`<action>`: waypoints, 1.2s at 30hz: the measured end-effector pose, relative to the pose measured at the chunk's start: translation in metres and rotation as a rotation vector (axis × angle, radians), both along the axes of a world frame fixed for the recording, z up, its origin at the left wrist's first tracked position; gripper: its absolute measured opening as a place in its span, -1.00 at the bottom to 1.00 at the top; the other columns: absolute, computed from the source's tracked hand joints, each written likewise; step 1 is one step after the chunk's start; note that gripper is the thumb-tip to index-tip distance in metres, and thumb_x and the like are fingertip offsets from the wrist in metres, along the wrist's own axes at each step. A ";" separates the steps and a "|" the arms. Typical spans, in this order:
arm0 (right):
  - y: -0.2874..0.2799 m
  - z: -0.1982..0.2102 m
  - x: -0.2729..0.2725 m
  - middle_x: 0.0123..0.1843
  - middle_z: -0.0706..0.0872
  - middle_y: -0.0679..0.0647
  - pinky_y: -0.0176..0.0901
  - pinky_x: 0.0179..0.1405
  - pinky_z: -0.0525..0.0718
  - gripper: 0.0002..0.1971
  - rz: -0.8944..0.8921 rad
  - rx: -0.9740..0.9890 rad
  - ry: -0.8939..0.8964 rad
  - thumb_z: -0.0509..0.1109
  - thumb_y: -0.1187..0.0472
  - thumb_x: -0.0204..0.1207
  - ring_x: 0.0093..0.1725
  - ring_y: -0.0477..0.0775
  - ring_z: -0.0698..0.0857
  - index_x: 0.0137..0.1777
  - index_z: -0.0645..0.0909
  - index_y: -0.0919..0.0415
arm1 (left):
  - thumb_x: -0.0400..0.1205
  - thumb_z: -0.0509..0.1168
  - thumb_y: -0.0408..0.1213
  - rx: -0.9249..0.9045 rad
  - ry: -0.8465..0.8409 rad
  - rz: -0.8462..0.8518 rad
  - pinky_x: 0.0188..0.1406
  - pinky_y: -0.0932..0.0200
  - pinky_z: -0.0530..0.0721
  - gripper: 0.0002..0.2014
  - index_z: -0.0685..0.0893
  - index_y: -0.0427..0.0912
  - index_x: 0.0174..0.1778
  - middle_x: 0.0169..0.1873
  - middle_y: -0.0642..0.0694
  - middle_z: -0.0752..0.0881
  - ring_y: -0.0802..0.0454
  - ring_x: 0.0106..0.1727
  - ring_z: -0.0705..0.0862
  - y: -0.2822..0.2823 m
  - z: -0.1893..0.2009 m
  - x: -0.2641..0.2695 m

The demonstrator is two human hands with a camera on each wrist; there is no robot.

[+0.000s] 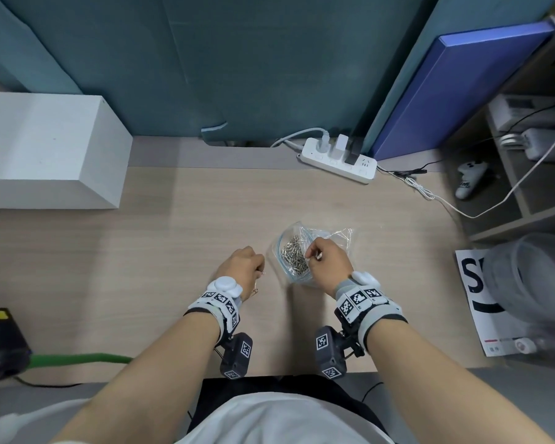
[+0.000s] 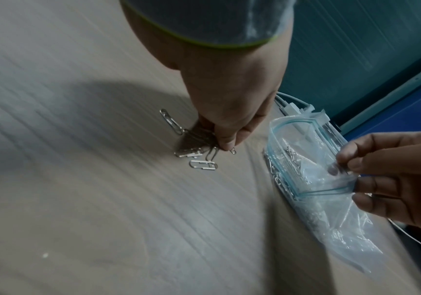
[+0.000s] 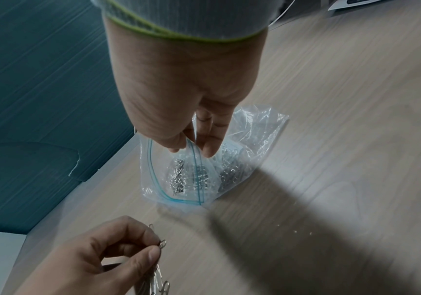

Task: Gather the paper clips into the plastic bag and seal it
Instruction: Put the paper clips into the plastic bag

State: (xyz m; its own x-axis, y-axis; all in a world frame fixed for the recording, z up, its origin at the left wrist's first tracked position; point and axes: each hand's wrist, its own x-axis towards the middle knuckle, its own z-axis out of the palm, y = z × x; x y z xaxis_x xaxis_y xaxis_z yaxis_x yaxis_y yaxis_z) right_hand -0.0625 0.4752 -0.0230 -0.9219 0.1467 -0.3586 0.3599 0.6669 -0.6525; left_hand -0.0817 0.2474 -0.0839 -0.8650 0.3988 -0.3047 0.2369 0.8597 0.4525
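Note:
A clear plastic zip bag (image 1: pixel 302 248) with a blue seal line lies on the wooden desk (image 1: pixel 173 238), its mouth held open, with many silver paper clips (image 1: pixel 293 254) inside. My right hand (image 1: pixel 326 262) pinches the bag's upper lip (image 3: pixel 192 145) between thumb and fingers. My left hand (image 1: pixel 245 262) is just left of the bag and pinches a bunch of paper clips (image 2: pixel 204 137) with its fingertips. Several loose clips (image 2: pixel 202 164) lie on the desk under that hand; another clip (image 2: pixel 171 122) lies a little further off. In the right wrist view the left hand (image 3: pixel 128 251) holds clips (image 3: pixel 162 242) near the bag (image 3: pixel 179 179).
A white box (image 1: pixel 48 149) stands at the back left. A white power strip (image 1: pixel 338 161) with plugs and cables sits at the back, by a teal partition. A printed sheet (image 1: pixel 481 299) and a translucent container (image 1: pixel 532 277) are at the right.

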 end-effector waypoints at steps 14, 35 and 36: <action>-0.002 -0.002 -0.005 -0.06 0.70 -0.04 -0.11 -0.13 0.55 -0.71 -0.009 -0.017 0.000 0.27 0.46 0.44 -0.17 0.01 0.63 -0.26 0.60 0.00 | 0.37 0.60 0.00 0.048 -0.121 0.028 0.19 0.11 0.61 -0.22 0.51 0.15 0.55 0.22 0.10 0.53 0.12 0.24 0.51 -0.025 -0.001 0.012; 0.004 -0.005 -0.004 -0.07 0.72 -0.07 -0.09 -0.08 0.62 -0.70 0.012 -0.009 -0.003 0.29 0.44 0.43 -0.18 -0.02 0.64 -0.29 0.59 -0.04 | 0.60 0.36 -0.41 0.055 -0.010 0.093 -0.17 -0.04 0.69 -0.79 0.59 0.04 -0.05 -0.15 0.02 0.63 -0.10 -0.12 0.64 0.004 0.007 -0.005; 0.003 -0.005 -0.004 -0.08 0.72 -0.07 -0.09 -0.08 0.62 -0.69 0.014 -0.007 -0.001 0.29 0.44 0.43 -0.19 -0.02 0.64 -0.30 0.58 -0.05 | 0.58 0.39 -0.39 0.107 -0.014 0.155 -0.16 0.00 0.69 -0.79 0.61 0.07 -0.09 -0.18 0.05 0.64 -0.05 -0.15 0.65 0.007 0.010 -0.007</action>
